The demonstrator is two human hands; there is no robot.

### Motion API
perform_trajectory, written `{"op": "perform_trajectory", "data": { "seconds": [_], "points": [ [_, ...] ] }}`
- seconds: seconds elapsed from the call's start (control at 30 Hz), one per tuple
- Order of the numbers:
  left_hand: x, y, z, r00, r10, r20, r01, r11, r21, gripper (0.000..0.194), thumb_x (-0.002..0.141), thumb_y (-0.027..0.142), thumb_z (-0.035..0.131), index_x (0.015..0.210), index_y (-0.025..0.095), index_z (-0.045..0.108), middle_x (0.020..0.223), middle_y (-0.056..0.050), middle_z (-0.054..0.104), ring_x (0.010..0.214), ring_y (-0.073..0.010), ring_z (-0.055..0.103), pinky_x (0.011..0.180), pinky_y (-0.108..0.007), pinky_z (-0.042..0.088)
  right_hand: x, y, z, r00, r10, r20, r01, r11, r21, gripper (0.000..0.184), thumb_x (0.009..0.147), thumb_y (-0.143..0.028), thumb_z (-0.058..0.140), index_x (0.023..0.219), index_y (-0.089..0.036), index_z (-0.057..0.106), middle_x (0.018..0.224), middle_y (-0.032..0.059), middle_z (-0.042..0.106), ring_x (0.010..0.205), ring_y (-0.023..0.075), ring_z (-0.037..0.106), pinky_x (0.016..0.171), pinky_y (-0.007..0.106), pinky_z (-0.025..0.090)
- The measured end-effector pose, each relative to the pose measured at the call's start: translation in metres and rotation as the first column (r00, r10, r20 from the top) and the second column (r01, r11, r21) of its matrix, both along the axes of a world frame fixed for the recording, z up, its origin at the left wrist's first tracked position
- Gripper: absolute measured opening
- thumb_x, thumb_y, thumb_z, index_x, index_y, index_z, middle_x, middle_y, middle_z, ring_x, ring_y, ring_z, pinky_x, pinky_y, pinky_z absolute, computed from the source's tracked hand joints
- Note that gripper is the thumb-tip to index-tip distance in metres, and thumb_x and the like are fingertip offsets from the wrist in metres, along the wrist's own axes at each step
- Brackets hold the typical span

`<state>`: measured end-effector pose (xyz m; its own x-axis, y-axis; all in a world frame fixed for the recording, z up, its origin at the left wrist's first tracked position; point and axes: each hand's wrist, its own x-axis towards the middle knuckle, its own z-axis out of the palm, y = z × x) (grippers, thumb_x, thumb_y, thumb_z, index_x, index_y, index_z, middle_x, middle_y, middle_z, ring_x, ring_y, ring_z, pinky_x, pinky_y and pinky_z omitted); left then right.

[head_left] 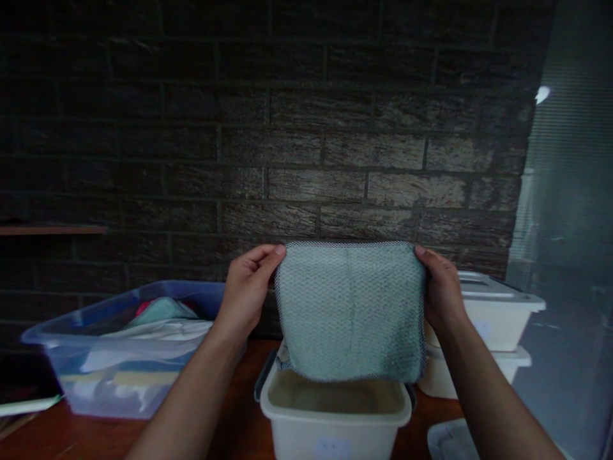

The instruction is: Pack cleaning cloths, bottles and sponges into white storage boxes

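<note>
A pale green cleaning cloth [352,313] with a dark checked edge hangs spread between my hands. My left hand [249,281] pinches its upper left corner, thumb on top. At the upper right corner my right hand [440,287] is closed on the cloth, its fingers partly behind it. A small loop shows at the cloth's lower left corner. Directly below and in front stands an open white plastic bin [335,418] with grey side handles and a small label. The cloth's lower edge overlaps the view of the bin's far rim.
To the left, a translucent blue tub [119,383] holds several folded cloths. Two stacked white bins [498,319], the upper one lidded, stand on the right. A pale lid [450,439] lies before them on the wooden table [239,396]. Behind rises a dark brick wall [287,147].
</note>
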<state>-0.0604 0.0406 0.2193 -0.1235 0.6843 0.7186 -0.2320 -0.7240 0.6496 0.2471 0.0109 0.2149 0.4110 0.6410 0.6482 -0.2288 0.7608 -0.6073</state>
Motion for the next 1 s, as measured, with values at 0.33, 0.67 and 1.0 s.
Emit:
{"op": "perform_trajectory", "data": {
  "seconds": [0.33, 0.67, 1.0],
  "points": [
    [0.0021, 0.0005, -0.0012, 0.998, 0.067, -0.021, -0.067, 0.997, 0.034, 0.020, 0.084, 0.039, 0.078, 0.086, 0.019, 0.076, 0.076, 0.001, 0.066, 0.067, -0.0125, 0.054, 0.061, -0.022, 0.040, -0.0002, 0.0018, -0.0019, 0.999, 0.054, -0.008, -0.054, 0.998, -0.018, 0.026, 0.074, -0.041, 0.086, 0.070, -0.020, 0.071, 0.066, -0.0024, 0.061, 0.057, 0.0120, 0.048, 0.053, 0.025, 0.038],
    [0.0062, -0.0041, -0.0005, 0.983, 0.180, -0.017, -0.177, 0.978, 0.108, 0.019, 0.088, 0.040, 0.073, 0.086, 0.021, 0.070, 0.070, 0.002, 0.060, 0.061, -0.0132, 0.049, 0.055, -0.023, 0.035, -0.0045, -0.0006, -0.0036, 0.997, 0.034, 0.064, -0.033, 0.999, -0.019, 0.027, 0.078, -0.047, 0.084, 0.075, -0.022, 0.075, 0.068, -0.0014, 0.065, 0.055, 0.0126, 0.049, 0.052, 0.025, 0.040],
    [0.0075, -0.0058, -0.0015, 0.966, 0.259, -0.022, -0.255, 0.960, 0.116, 0.019, 0.090, 0.040, 0.071, 0.088, 0.021, 0.069, 0.066, 0.002, 0.062, 0.055, -0.0120, 0.049, 0.050, -0.023, 0.034, -0.0047, 0.0001, -0.0050, 0.995, 0.027, 0.095, -0.025, 1.000, -0.015, 0.025, 0.080, -0.047, 0.083, 0.079, -0.023, 0.078, 0.070, -0.0008, 0.067, 0.057, 0.0127, 0.052, 0.054, 0.025, 0.042]
  ]
}}
